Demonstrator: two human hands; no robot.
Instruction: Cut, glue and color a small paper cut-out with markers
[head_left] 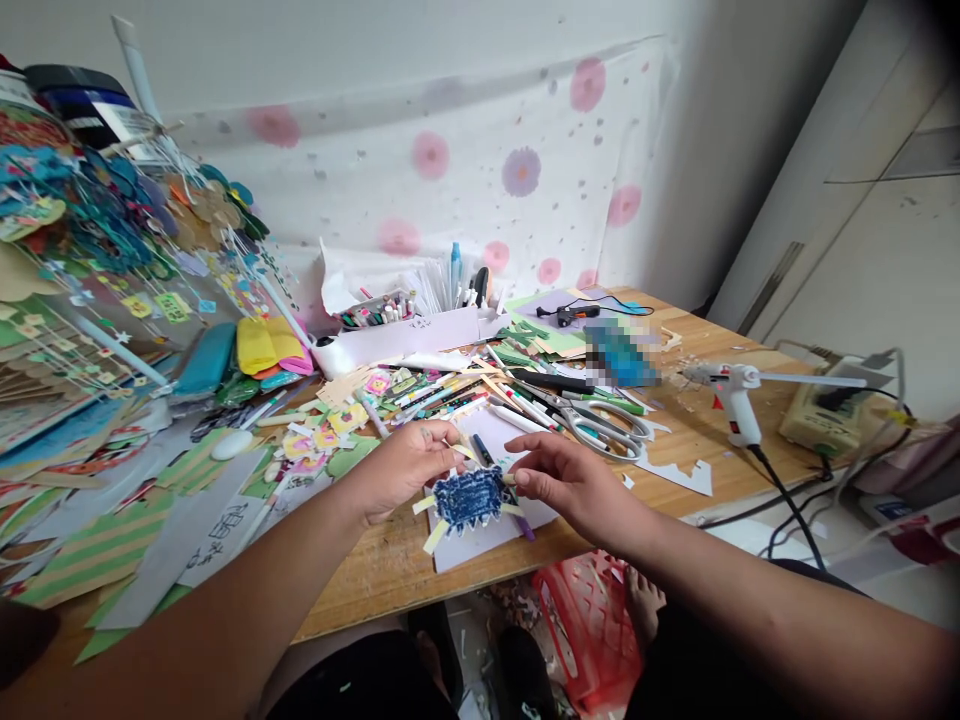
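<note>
A dark blue cutout piece [469,497] with a jagged white-edged rim and pale yellow strips sticking out is held up near the table's front edge. My left hand [416,460] pinches it at its upper left, thumb and fingers together. On the other side, my right hand [559,480] has its thumb and index finger closed at the right end, by a yellow strip; the other fingers curve loosely above. Beneath the piece lies a white sheet of paper [456,555]. A dark pen [481,449] rests on the sheet just behind, and a purple pen [525,524] shows at its right.
Large scissors [607,425] lie behind my right hand among several pens. A white glue gun [739,400] stands at the right, its cable hanging over the edge near a power strip [825,420]. Paper cutouts [330,435] cover the left. A red basket [592,640] sits below.
</note>
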